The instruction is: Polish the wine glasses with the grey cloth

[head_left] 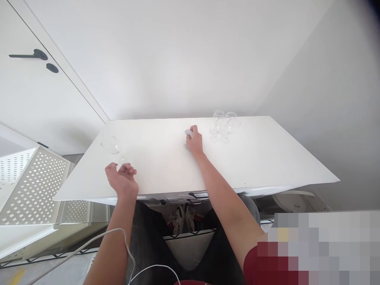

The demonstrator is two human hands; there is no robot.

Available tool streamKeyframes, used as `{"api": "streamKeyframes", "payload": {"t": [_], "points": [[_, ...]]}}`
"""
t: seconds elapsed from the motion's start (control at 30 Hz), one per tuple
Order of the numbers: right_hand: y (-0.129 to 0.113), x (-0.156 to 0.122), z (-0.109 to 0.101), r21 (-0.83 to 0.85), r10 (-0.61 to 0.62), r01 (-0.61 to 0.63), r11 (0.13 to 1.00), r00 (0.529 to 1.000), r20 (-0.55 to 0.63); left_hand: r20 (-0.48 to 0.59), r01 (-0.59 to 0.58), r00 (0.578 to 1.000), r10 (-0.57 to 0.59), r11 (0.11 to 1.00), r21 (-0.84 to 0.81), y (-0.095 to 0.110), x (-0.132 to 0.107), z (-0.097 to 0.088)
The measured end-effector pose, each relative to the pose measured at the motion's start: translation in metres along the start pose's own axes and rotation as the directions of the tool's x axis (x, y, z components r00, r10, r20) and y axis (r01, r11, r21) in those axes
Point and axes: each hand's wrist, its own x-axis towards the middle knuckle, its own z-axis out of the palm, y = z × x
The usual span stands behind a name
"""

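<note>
My left hand [122, 180] rests palm up over the left part of the white tabletop [160, 158]. Its fingers are loosely curled, with the thumb apart from them. Just beyond it is a clear stemmed glass [113, 146]; whether the fingertips touch its foot I cannot tell. Near the middle of the table my right hand [195, 141] is closed on a small white wad [188, 133], perhaps tissue or cloth, partly hidden by the fingers. Right of that hand, two clear stemmed glasses [219, 120] stand close together, with faint outlines.
The table backs onto a white wall [184, 59]. A door with a dark handle [28, 54] is at the left, above a perforated white rack [35, 186]. A white cable [89, 240] crosses my left forearm. A round-lidded thing [292, 202] sits below the table's right side.
</note>
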Motion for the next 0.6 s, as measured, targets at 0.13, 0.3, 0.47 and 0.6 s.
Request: {"api": "streamKeyframes", "payload": {"t": [0.13,0.3,0.47,0.6], "points": [[-0.002,-0.001,0.0,0.049,-0.003,0.002,0.999,1.0,0.011,-0.064,0.157,0.985,-0.16,0.987,-0.046,0.02,0.031,0.001],[-0.003,-0.001,-0.001,0.19,-0.008,0.007,0.982,1.0,0.007,0.234,0.246,0.948,-0.215,0.963,-0.108,0.026,0.062,0.021],[-0.009,0.0,-0.002,0.403,-0.066,0.051,0.914,0.998,0.024,0.337,0.119,0.937,-0.097,0.992,-0.045,-0.002,0.073,0.079],[-0.015,0.0,0.0,0.559,-0.071,-0.027,0.829,0.986,0.153,0.652,0.036,0.757,-0.052,0.999,0.038,-0.05,0.061,0.146]]}}
